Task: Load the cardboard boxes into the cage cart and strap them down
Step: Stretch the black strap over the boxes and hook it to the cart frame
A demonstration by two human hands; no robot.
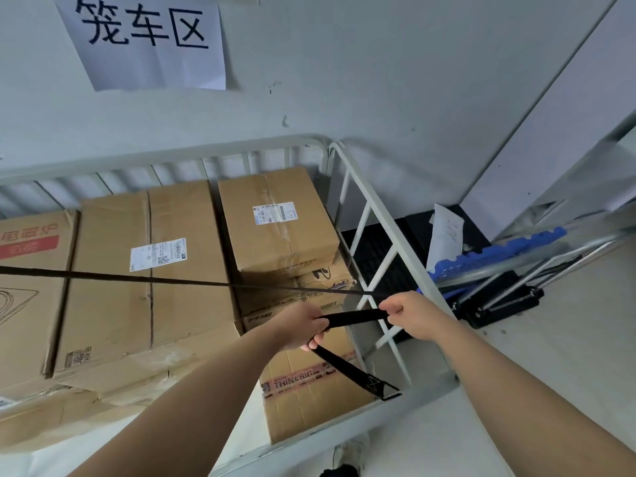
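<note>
Cardboard boxes (148,270) sit packed in the cage cart (364,218), so my left hand (303,327) and right hand (409,315) both close fingers on the black strap (354,318), stretching it between them beside the cart's side rail to cinch the load.

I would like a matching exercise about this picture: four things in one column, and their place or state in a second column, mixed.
Things:
1. black strap
2. paper sign
3. blue plastic piece
4. box with red panel

Places or states:
A. taped on the wall
B. on the floor outside the cage cart
C. held by the left hand and the right hand
D. far left in the cart

Pairs: 1-C, 2-A, 3-B, 4-D
</note>
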